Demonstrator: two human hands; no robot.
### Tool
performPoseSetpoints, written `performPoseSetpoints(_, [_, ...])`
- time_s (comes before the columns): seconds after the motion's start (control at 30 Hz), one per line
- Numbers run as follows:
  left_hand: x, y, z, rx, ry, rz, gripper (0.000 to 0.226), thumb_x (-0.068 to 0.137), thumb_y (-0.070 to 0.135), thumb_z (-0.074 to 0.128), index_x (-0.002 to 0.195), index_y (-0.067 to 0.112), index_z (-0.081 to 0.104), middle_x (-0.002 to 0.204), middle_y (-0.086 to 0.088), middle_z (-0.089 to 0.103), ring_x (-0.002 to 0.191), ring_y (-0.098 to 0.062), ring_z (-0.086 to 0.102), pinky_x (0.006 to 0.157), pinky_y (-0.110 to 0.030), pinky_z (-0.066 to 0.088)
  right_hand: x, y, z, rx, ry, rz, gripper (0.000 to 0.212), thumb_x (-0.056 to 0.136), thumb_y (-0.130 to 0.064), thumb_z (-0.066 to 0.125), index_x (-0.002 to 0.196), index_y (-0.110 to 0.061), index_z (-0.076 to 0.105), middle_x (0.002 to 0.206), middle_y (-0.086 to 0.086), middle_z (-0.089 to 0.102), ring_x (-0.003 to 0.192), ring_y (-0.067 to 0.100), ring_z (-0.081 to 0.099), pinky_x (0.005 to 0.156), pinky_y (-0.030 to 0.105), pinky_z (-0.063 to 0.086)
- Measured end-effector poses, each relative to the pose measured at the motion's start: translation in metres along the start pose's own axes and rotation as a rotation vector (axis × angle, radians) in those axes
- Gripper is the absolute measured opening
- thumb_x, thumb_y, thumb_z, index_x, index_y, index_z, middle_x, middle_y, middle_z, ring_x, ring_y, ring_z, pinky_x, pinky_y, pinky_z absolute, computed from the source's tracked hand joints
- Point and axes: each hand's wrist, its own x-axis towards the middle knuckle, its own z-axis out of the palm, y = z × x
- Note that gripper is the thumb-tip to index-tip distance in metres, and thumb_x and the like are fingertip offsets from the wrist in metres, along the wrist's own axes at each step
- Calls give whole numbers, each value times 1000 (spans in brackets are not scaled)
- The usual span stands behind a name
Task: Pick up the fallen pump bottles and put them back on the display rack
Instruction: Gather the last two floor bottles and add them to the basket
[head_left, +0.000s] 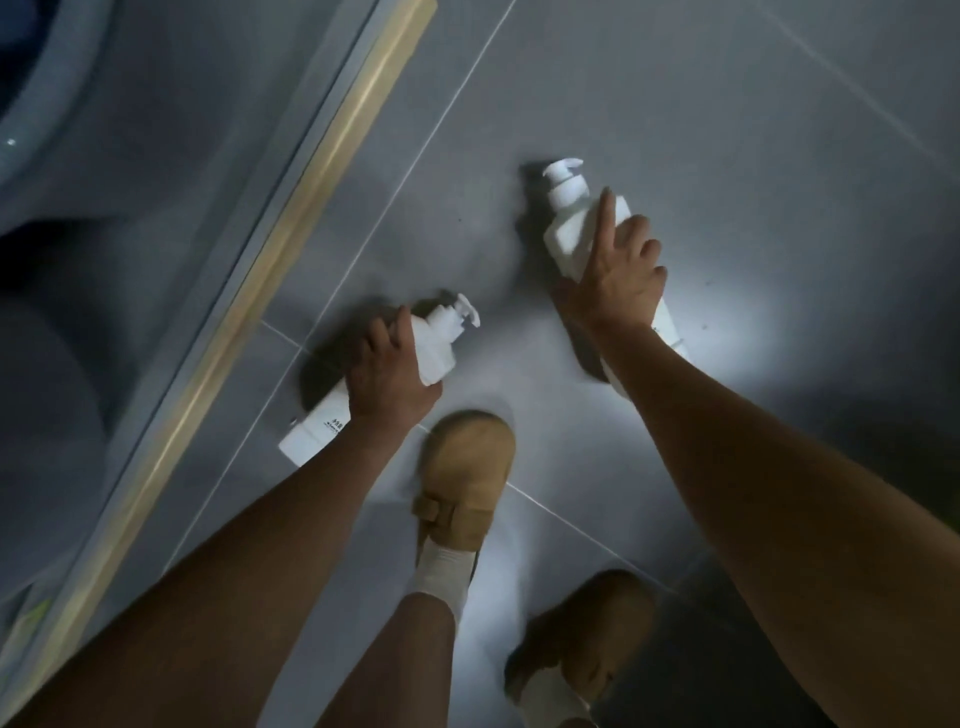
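White plastic, both down at the grey tiled floor (727, 130): the left hand (387, 371) curls round the left pump bottle (434, 345), and the right hand (618, 275) wraps the right pump bottle (571, 228), forefinger straight. Best to grip mid-body, clear of the pumps, before lifting.

Both arms reach down. The left hand (387, 371) grips the left bottle (439, 343); the right hand (618, 275) grips the right bottle (569, 234), forefinger straight.

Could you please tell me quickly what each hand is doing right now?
Left hand: closed round the left bottle, which lies on the floor.
Right hand: gripping the right bottle, with the index finger straight along it.
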Motion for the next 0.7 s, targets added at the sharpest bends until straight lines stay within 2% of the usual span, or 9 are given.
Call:
performPoseSetpoints(0.07, [4, 0, -1, 9, -11, 7, 88, 69, 32, 80, 141, 9, 35, 127, -19, 44, 111, -38, 50, 83, -42, 44, 7, 1, 1, 7, 6, -9, 93, 79, -46, 68, 151, -22, 15, 131, 19, 39, 107, 35, 47, 77, 40, 42])
performPoseSetpoints(0.23, [3, 7, -17, -20, -138, 33, 89, 69, 26, 81, 141, 10, 31, 129, -19, 41, 116, -38, 49, 92, -41, 43, -13, 5, -9, 11, -19, -95, 81, 83, -50, 60, 149, -18, 23, 124, 20, 42, 106, 37, 48, 76, 42, 46])
performPoseSetpoints(0.33, [-14, 21, -33, -33, -185, 84, 93, 70, 26, 81, 144, 11, 27, 133, -19, 38, 119, -38, 47, 95, -41, 42, -40, 10, -24, 41, -111, -118, 83, 83, -46, 62, 150, -20, 22, 128, 20, 41, 109, 37, 47, 77, 42, 47])
performPoseSetpoints(0.47, [-54, 44, -71, -7, -182, 112, 89, 71, 32, 80, 141, 13, 28, 131, -16, 38, 118, -36, 48, 91, -40, 44, -86, 25, -68, 90, -180, -83, 89, 76, -35, 71, 149, -23, 21, 130, 15, 39, 113, 35, 46, 75, 38, 45])
performPoseSetpoints(0.7, [-142, 89, -168, 19, -199, 169, 86, 74, 41, 77, 139, 15, 27, 130, -14, 38, 117, -32, 45, 90, -41, 43, -176, 59, -178, 149, -207, -3, 90, 74, -36, 73, 148, -24, 21, 129, 13, 40, 114, 34, 48, 79, 39, 46])
